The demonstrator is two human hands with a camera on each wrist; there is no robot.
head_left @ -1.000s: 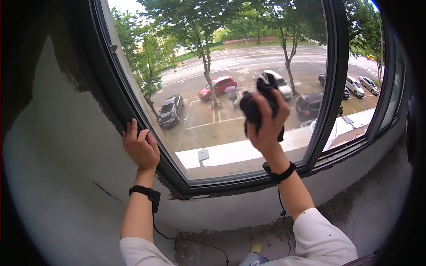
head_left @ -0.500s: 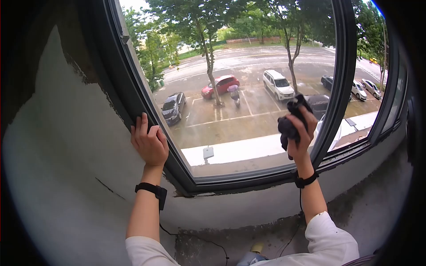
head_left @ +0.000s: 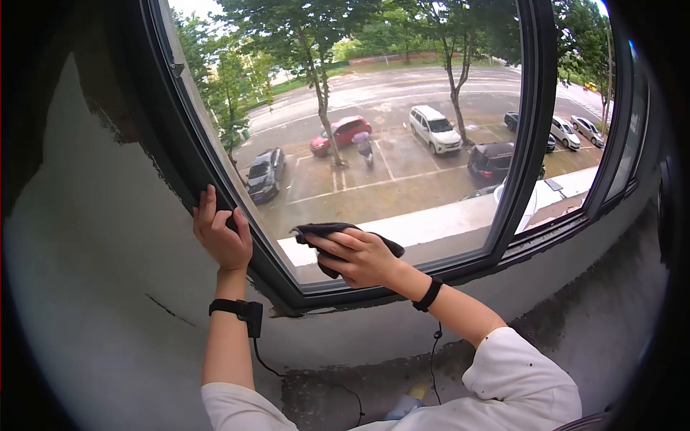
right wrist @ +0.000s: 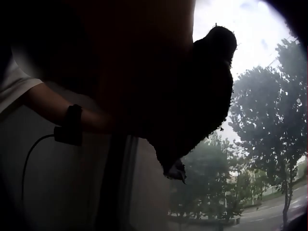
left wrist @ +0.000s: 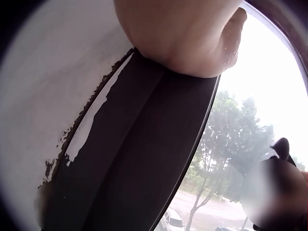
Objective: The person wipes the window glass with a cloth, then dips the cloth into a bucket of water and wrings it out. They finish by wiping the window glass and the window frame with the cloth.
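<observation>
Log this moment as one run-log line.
Right hand: holding black cloth before window glass | Left hand: on dark window frame | Cloth touching glass: unclear

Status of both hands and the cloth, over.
Right hand grips black cloth, low at window pane. Left hand on dark frame. No obstruction seen.

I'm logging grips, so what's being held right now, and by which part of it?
The right hand holds a dark cloth, its fingers spread over the bunched middle; an end sticks out on either side.
</observation>
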